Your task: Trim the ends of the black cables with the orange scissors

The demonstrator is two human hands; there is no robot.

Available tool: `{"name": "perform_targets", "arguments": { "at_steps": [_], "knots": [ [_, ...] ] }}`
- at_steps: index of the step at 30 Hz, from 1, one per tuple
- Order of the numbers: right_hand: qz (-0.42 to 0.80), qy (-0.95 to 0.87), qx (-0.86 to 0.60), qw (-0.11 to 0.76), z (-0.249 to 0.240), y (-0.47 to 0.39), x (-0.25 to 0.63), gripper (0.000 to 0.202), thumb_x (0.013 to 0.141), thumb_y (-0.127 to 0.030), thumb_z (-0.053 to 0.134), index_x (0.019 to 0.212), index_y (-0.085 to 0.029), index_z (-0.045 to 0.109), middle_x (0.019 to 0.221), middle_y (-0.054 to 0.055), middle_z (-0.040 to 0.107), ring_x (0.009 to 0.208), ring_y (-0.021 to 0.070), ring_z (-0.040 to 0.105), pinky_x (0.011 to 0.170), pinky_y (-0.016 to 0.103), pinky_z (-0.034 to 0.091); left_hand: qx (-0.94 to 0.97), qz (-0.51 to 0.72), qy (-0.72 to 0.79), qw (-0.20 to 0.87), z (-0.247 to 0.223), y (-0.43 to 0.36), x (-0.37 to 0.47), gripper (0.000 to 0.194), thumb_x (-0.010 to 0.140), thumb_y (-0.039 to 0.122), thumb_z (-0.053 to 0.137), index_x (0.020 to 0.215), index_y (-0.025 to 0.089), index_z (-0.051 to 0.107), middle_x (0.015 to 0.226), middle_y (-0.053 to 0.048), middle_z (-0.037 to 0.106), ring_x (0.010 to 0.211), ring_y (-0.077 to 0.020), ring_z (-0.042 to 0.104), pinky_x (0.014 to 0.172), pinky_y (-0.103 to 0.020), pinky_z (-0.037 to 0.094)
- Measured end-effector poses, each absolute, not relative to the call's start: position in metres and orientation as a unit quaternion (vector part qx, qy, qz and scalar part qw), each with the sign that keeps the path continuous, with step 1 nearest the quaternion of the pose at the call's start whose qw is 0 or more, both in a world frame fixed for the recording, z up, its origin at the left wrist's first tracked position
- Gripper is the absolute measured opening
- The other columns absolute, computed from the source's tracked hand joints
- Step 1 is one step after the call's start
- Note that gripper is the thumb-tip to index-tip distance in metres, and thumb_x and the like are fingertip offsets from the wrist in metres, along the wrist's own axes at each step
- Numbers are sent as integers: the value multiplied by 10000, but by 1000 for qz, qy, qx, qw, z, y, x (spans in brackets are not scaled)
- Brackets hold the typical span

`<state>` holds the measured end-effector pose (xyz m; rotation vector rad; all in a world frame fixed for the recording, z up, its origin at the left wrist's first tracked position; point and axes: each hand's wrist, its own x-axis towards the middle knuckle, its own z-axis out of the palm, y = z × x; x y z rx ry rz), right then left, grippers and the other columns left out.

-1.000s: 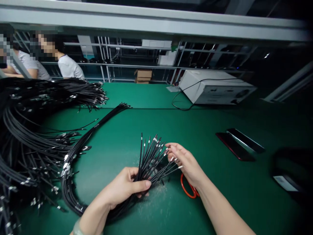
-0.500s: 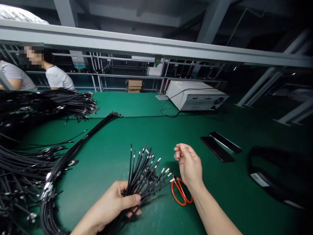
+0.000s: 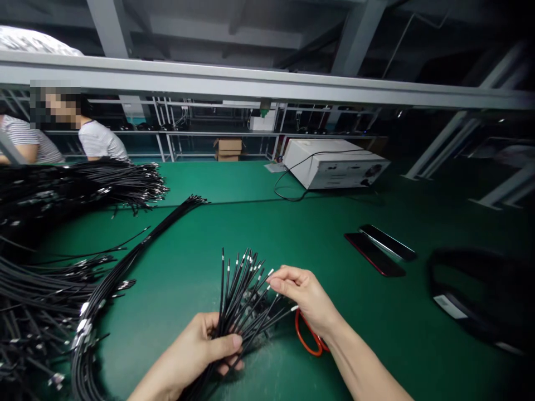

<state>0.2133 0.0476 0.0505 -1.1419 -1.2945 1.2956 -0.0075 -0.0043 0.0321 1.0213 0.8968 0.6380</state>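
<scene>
No legible txt; white label point(image 3: 450, 307) on blk strap point(image 3: 476, 329) unreadable.

hands point(image 3: 308, 296): 2 | held cable bundle point(image 3: 229, 301): 1 | scissors point(image 3: 320, 348): 1 | phones point(image 3: 375, 255): 2 | white instrument point(image 3: 326, 171): 1

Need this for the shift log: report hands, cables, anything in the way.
Left hand gripping cables, ends fanned. Right hand at cable tips, grip unclear. Orange handles partly hidden by right hand, not blocking cables.

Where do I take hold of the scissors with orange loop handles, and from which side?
Likely by the rounded orange handle loop, from the near side: its curved end faces the person and lies open to view on the flat green tabletop, while the bare right hand hides the far part.
</scene>
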Motion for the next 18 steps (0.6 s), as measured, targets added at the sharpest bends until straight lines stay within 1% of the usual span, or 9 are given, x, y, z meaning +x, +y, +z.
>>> {"name": "perform_targets", "arguments": {
  "at_steps": [3, 4, 5, 8, 11, 13, 15, 17, 18],
  "knots": [
    [584, -414, -439, 543, 51, 54, 221, 202, 674, -354, 704, 696, -178, 608, 513, -71, 360, 421, 45, 209, 371, 181, 183, 462, 288, 404, 736, 32, -5, -8, 212, 722, 299, 657, 743, 113, 558, 648, -22, 574, 620, -144, 598, 505, -208, 387],
    [593, -393, -429, 556, 52, 56, 225, 216, 690, -376, 677, 686, -184, 578, 513, -79, 312, 414, 45, 156, 354, 179, 144, 462, 283, 402, 738, 31, -5, -8, 214, 719, 298, 660, 742, 112, 558, 643, -21, 571, 616, -143, 596, 504, -209, 390],
    [600, -384, -423, 560, 53, 58, 228, 232, 700, -393, 651, 669, -187, 549, 526, -77, 297, 416, 48, 135, 346, 177, 126, 463, 279, 400, 740, 30, -5, -8, 215, 716, 296, 662, 741, 110, 559, 639, -20, 569, 612, -142, 594, 503, -209, 391],
    [620, -383, -422, 540, 56, 61, 234, 225, 692, -380, 623, 651, -182, 524, 595, -46, 374, 426, 48, 177, 339, 175, 120, 461, 276, 402, 741, 28, -5, -7, 211, 718, 294, 656, 744, 108, 559, 639, -21, 568, 615, -141, 596, 502, -206, 392],
    [618, -403, -446, 506, 56, 56, 229, 176, 701, -332, 651, 747, -167, 607, 563, -53, 387, 419, 41, 181, 353, 184, 103, 462, 270, 401, 743, 28, -5, -7, 200, 722, 287, 649, 748, 109, 561, 638, -19, 571, 604, -131, 588, 498, -200, 391],
    [569, -464, -485, 476, 55, 51, 221, 202, 684, -336, 691, 777, -160, 656, 514, -64, 386, 426, 43, 210, 380, 195, 146, 467, 264, 398, 744, 28, -6, -6, 199, 715, 289, 652, 743, 114, 561, 632, -14, 569, 590, -127, 581, 488, -197, 389],
    [509, -535, -509, 443, 55, 46, 213, 213, 652, -353, 723, 737, -163, 683, 509, -53, 435, 461, 56, 285, 427, 208, 216, 470, 258, 399, 744, 28, -7, -5, 207, 706, 299, 659, 730, 120, 558, 620, -8, 561, 584, -128, 580, 479, -195, 387],
    [489, -560, -504, 440, 54, 42, 206, 200, 643, -360, 731, 676, -169, 683, 551, -35, 493, 514, 73, 356, 471, 214, 266, 469, 256, 401, 744, 29, -7, -4, 218, 700, 308, 667, 725, 123, 555, 617, -4, 553, 584, -130, 582, 473, -194, 385],
    [497, -551, -498, 450, 53, 41, 204, 199, 642, -359, 732, 651, -168, 675, 561, -31, 502, 520, 73, 366, 472, 212, 271, 468, 259, 402, 743, 29, -7, -4, 220, 702, 309, 666, 731, 123, 554, 622, -5, 554, 587, -130, 583, 474, -193, 383]
  ]
}}
